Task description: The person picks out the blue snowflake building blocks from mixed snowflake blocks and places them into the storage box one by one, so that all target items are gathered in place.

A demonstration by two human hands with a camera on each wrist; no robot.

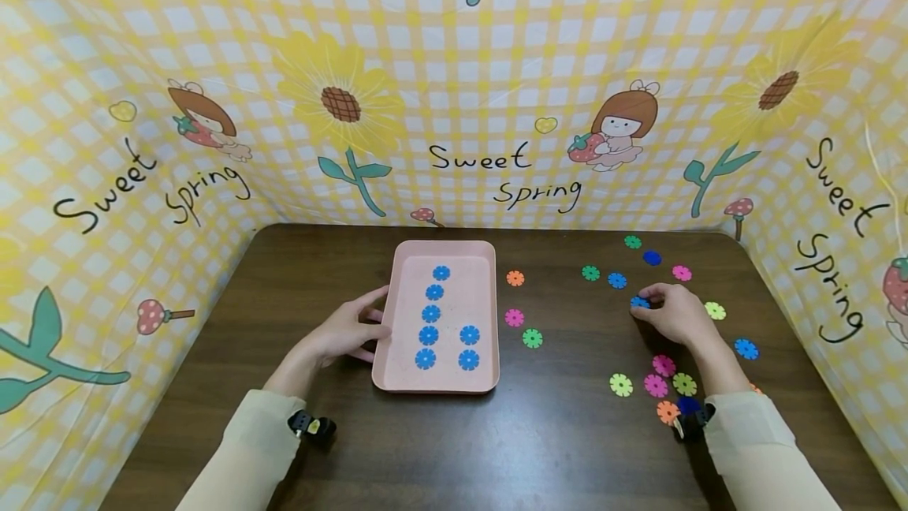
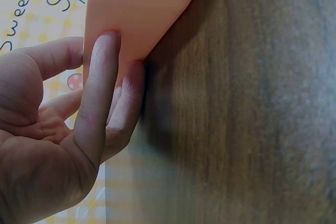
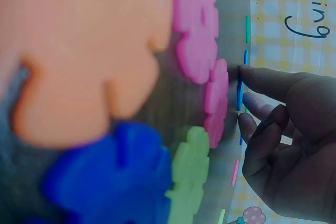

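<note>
A pink tray [image 1: 447,375] lies on the table, with several light-blue notched plastic discs [image 1: 431,313] inside: a longer column on its left and two on its right. My left hand [image 1: 352,327] grips the tray's left side, thumb at the rim; in the left wrist view fingers [image 2: 102,66] lie against the outer wall. At the right of the table my right hand [image 1: 670,312] pinches a blue notched disc [image 1: 639,302] close to the tabletop. Its thumb and fingertips meet the edges of that disc [image 3: 240,95] in the right wrist view.
Loose discs lie right of the tray: orange [image 1: 515,278], pink [image 1: 514,318] and green [image 1: 532,338]. Another blue disc [image 1: 617,281] is just beyond my right hand, one more blue disc [image 1: 746,348] to its right. Several mixed discs cluster by my right wrist. Patterned cloth surrounds the table.
</note>
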